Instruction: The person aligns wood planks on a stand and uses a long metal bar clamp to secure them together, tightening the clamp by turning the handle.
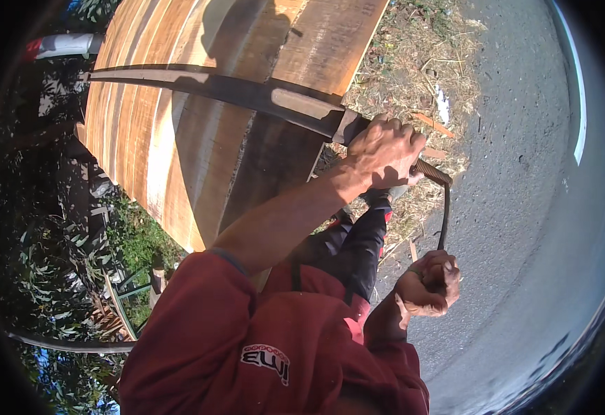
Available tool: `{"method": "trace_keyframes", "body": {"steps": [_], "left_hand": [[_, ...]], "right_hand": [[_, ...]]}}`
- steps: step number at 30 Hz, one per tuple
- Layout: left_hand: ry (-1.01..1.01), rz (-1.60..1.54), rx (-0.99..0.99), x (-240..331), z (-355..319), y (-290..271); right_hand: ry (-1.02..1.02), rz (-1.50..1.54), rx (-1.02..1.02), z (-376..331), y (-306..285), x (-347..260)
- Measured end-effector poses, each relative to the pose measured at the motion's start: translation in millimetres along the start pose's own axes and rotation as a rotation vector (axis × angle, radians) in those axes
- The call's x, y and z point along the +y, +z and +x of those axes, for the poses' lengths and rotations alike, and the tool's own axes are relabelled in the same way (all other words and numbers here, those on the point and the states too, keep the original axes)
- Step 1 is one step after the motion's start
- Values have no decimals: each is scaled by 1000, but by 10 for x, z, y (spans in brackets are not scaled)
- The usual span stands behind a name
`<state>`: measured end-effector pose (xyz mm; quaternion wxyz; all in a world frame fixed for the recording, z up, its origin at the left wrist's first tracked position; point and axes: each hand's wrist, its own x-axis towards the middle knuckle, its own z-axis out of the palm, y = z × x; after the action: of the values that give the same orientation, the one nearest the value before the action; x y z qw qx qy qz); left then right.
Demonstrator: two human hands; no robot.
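Observation:
A long metal bar clamp (247, 98) lies across a wide panel of wooden boards (133, 131) set edge to edge. My left hand (384, 149) is wrapped round the clamp's near end, just past the panel's right edge. Out of that grip comes a threaded screw (432, 171), which meets a thin bent crank handle (445, 218). Lower down, my right hand (430, 283) is closed on the free end of the crank, its fingers curled in. The grip inside my right fist is hidden.
Dry grass (413, 76) with wood scraps borders the panel on the right, and an asphalt road (524, 173) with a white line runs beyond. Leafy plants (140, 235) and shaded branches fill the left side. My legs (347, 249) stand close to the panel.

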<state>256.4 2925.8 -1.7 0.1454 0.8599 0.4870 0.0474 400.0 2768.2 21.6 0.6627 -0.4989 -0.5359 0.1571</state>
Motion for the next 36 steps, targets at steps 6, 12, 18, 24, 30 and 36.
{"method": "trace_keyframes", "body": {"steps": [6, 12, 18, 24, 30, 36], "left_hand": [[102, -38, 116, -42, 24, 10], [66, -24, 131, -48, -25, -14], [-26, 162, 271, 46, -280, 146], [-555, -132, 761, 1, -1871, -386], [-1561, -38, 1189, 140, -4023, 221], [-1856, -434, 1311, 568, -4582, 889]], "right_hand": [[245, -331, 72, 1010, 445, -124], [302, -336, -403, 1156, 212, -228], [96, -691, -993, 1220, -89, -265], [-34, -716, -1191, 1408, 156, -394], [-340, -419, -1438, 1245, 537, -432], [-587, -158, -1657, 704, 919, -785]]}}
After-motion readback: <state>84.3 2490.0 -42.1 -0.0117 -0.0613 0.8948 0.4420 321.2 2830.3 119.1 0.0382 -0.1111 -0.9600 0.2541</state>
